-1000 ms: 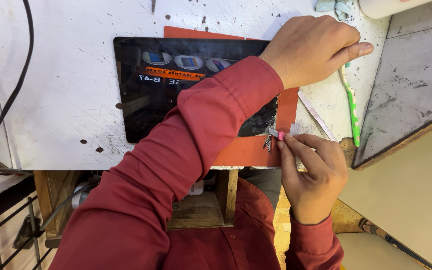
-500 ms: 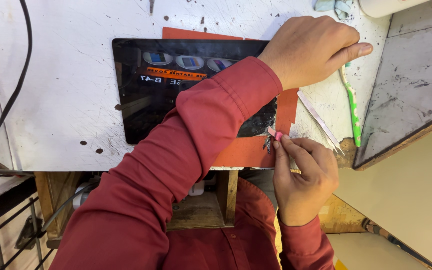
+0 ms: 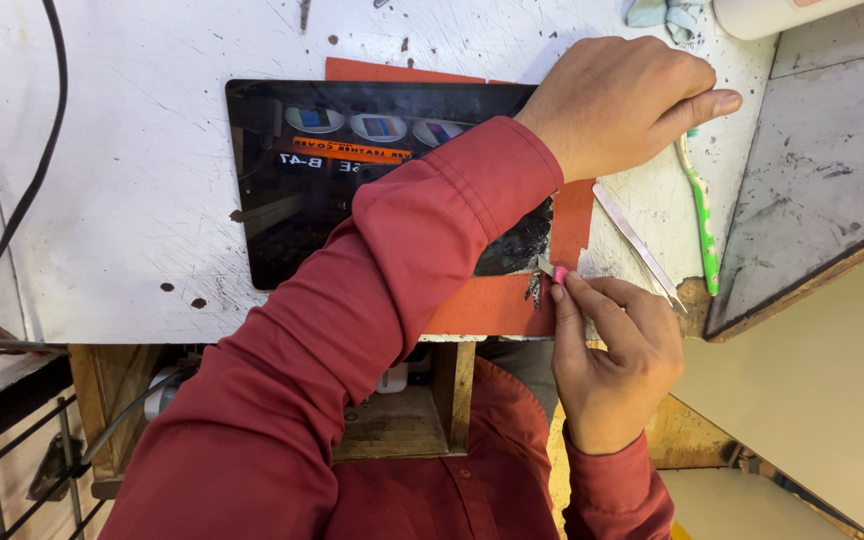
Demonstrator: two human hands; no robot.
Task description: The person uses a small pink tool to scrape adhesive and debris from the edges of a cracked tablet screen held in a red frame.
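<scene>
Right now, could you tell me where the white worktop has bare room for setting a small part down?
The scratched white worktop is bare left of the black glass tablet. Crowded right: left hand, right hand, green toothbrush, metal tweezers.

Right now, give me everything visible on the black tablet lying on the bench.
The flat black glass-fronted tablet lies face up on an orange sheet, which sits on the scuffed white bench top. Its glossy screen mirrors coloured shapes. The glass looks shattered at the lower right corner. A red-sleeved forearm crosses over it, hiding its right edge. The left hand presses down at that end. The right hand holds a small pink-tipped tool at the broken corner.
</scene>
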